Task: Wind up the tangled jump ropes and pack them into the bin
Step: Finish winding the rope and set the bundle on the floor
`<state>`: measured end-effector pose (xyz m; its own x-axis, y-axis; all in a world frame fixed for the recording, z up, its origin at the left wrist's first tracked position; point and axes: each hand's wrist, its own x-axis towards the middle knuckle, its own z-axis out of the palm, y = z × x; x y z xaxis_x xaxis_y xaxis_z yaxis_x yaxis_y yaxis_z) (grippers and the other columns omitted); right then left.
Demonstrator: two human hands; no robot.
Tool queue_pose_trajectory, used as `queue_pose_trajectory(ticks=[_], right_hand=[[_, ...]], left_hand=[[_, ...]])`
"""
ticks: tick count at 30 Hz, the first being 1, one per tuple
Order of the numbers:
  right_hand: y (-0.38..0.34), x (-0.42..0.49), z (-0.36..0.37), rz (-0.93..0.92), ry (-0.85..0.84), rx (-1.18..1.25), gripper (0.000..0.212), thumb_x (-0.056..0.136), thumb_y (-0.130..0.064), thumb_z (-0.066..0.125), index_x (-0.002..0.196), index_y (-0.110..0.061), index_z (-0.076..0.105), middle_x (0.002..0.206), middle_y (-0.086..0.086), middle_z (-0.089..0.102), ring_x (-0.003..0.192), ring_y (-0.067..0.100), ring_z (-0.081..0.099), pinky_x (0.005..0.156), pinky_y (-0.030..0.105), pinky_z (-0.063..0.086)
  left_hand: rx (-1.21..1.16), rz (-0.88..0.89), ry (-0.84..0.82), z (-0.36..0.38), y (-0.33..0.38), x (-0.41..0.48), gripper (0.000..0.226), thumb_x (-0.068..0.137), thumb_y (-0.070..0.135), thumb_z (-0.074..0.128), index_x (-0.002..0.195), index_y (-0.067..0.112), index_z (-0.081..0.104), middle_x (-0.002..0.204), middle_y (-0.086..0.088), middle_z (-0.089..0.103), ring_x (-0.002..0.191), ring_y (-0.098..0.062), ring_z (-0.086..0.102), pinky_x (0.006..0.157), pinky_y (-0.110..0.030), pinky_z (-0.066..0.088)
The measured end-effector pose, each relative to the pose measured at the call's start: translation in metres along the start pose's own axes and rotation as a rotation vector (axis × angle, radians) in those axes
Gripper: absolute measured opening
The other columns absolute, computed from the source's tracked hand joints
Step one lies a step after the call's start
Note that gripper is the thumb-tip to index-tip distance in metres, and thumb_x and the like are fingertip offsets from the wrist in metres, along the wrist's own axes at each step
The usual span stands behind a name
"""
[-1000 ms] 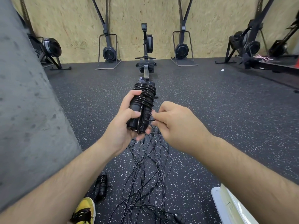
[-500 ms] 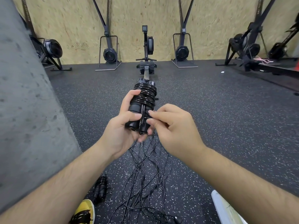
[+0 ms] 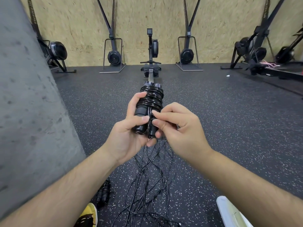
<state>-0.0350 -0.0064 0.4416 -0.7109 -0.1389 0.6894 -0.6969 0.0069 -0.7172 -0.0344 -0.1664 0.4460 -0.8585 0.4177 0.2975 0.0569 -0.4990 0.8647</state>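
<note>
The left hand (image 3: pixel 127 136) grips a pair of black jump-rope handles (image 3: pixel 141 112) held side by side and roughly upright in front of the person, thumb pressed across the front and the other fingers curled round the back. Glossy black cord (image 3: pixel 151 97) is wound in tight turns round the upper half of the handles. The right hand (image 3: pixel 178 128) meets the bundle from the right side; its thumb and forefinger are pinched together on a strand of the cord against the lower part of the handles, the remaining fingers curled loosely behind. Below the hands, a tangle of loose black ropes (image 3: pixel 152 181) trails down and spreads over the speckled rubber floor (image 3: pixel 221 128). A second, already wound rope bundle (image 3: pixel 103 192) lies on the floor near a yellow shoe (image 3: pixel 89 216). The corner of a white container (image 3: pixel 229 212) shows at the lower right edge. A grey concrete pillar (image 3: pixel 24 104) fills the left side, and a rowing machine (image 3: pixel 150 51) stands by the chipboard wall (image 3: pixel 164 17).
</note>
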Motion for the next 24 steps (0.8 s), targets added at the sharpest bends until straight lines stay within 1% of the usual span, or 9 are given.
queue_pose_trajectory(ticks=[3,5,8,9,12,15,18,22,24], right_hand=[[0.001,0.003,-0.003,-0.059,-0.084,-0.123,0.006,0.090,0.006,0.067,0.090,0.006,0.073,0.085,0.010,0.056,0.061,0.021,0.067,0.053,0.038,0.057],[0.002,0.002,-0.001,-0.111,-0.082,-0.214,0.007,0.091,0.001,0.067,0.087,0.002,0.073,0.084,0.007,0.057,0.062,0.019,0.067,0.054,0.035,0.055],[0.004,-0.004,0.006,-0.075,0.066,-0.199,0.010,0.093,-0.007,0.067,0.085,-0.006,0.073,0.084,0.003,0.058,0.064,0.029,0.065,0.052,0.037,0.056],[0.005,-0.005,0.008,-0.041,0.115,-0.173,0.010,0.093,-0.009,0.067,0.085,-0.008,0.073,0.083,0.002,0.058,0.065,0.032,0.065,0.053,0.040,0.057],[0.007,-0.005,0.013,0.043,0.177,-0.101,0.010,0.091,-0.017,0.067,0.084,-0.012,0.072,0.078,-0.001,0.059,0.064,0.036,0.066,0.058,0.052,0.055],[0.008,-0.006,0.012,0.097,0.159,0.002,0.009,0.091,-0.013,0.067,0.085,-0.008,0.072,0.081,0.003,0.059,0.060,0.036,0.065,0.055,0.054,0.055],[0.005,-0.006,0.010,0.051,0.088,-0.004,0.007,0.092,0.000,0.065,0.088,0.001,0.071,0.089,0.008,0.056,0.063,0.032,0.063,0.051,0.044,0.059],[0.001,-0.005,0.003,-0.026,-0.081,-0.087,0.009,0.095,0.004,0.060,0.094,0.006,0.069,0.093,0.011,0.053,0.063,0.020,0.070,0.058,0.021,0.056],[-0.001,-0.005,0.000,-0.020,-0.135,-0.093,0.011,0.096,0.003,0.058,0.094,0.008,0.067,0.095,0.012,0.052,0.065,0.017,0.071,0.061,0.024,0.057]], left_hand=[[0.000,0.022,0.017,0.000,0.003,-0.001,0.064,0.084,0.002,0.046,0.134,0.041,0.050,0.113,-0.020,0.060,0.070,-0.032,0.055,0.053,-0.033,0.032],[-0.010,0.038,0.016,0.000,0.004,0.000,0.065,0.083,0.001,0.043,0.134,0.041,0.049,0.115,-0.021,0.058,0.073,-0.032,0.053,0.054,-0.033,0.032],[-0.019,0.044,0.010,0.003,0.002,0.002,0.069,0.080,0.000,0.039,0.136,0.039,0.049,0.122,-0.022,0.054,0.086,-0.039,0.046,0.055,-0.034,0.031],[-0.018,0.041,0.013,0.003,0.001,0.003,0.069,0.079,0.000,0.039,0.136,0.039,0.049,0.121,-0.022,0.054,0.086,-0.039,0.046,0.055,-0.034,0.032],[0.005,0.042,0.029,0.005,-0.001,0.005,0.070,0.077,0.000,0.037,0.133,0.041,0.051,0.112,-0.019,0.059,0.070,-0.031,0.054,0.053,-0.032,0.033],[0.065,0.046,0.064,0.005,-0.003,0.007,0.069,0.077,0.000,0.037,0.129,0.043,0.052,0.102,-0.018,0.059,0.062,-0.027,0.053,0.052,-0.032,0.031],[0.121,0.047,0.094,0.004,-0.003,0.009,0.069,0.078,0.001,0.037,0.129,0.044,0.051,0.100,-0.018,0.057,0.064,-0.027,0.051,0.052,-0.032,0.031],[0.133,0.053,0.091,0.003,0.002,0.007,0.071,0.076,0.000,0.037,0.131,0.044,0.050,0.099,-0.017,0.057,0.064,-0.025,0.051,0.052,-0.032,0.032],[0.130,0.051,0.089,0.002,0.003,0.005,0.072,0.076,0.000,0.038,0.131,0.045,0.050,0.100,-0.016,0.057,0.065,-0.025,0.052,0.052,-0.032,0.033]])
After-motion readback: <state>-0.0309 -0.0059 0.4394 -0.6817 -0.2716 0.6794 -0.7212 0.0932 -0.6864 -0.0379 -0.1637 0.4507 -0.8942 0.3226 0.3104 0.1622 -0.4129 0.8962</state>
